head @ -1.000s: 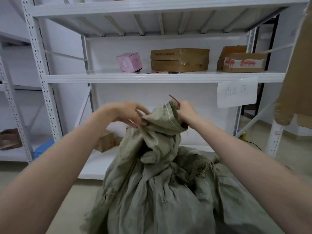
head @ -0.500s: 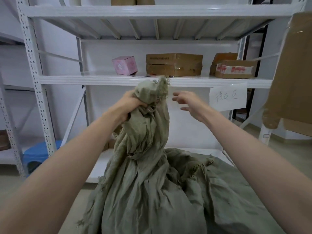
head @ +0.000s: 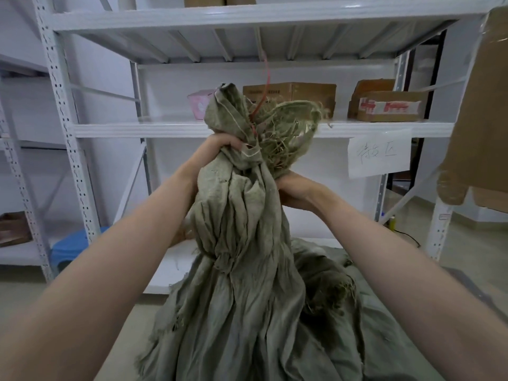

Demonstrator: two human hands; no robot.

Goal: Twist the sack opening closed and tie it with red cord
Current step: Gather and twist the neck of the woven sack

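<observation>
The sack, a grey-green woven bag, occupies the centre and lower half of the frame. Its neck is gathered into a bunch at mid-frame, with the frayed mouth fanning out above the bunch. What the sack contains cannot be seen; the cloth hides it.

The left hand is clenched around the neck from the left side, fingers wrapped over the cloth just below the raised upper flap. The right hand grasps the neck from the right and slightly lower, fingers curled into the folds under the frayed edge.

The red cord rises from the mouth of the sack, above both hands, and runs upward in a thin line toward the top of the frame. Where its lower end sits among the loose fibres cannot be told.

Behind the sack stands a white metal shelf unit. On its middle level, from left to right:
- a pink box, partly hidden by the sack;
- a flat cardboard carton, closed;
- a brown carton with red-and-white tape, flap raised, contents not visible.

A handwritten paper label hangs from the shelf edge at right. A blue object sits low at the left.
</observation>
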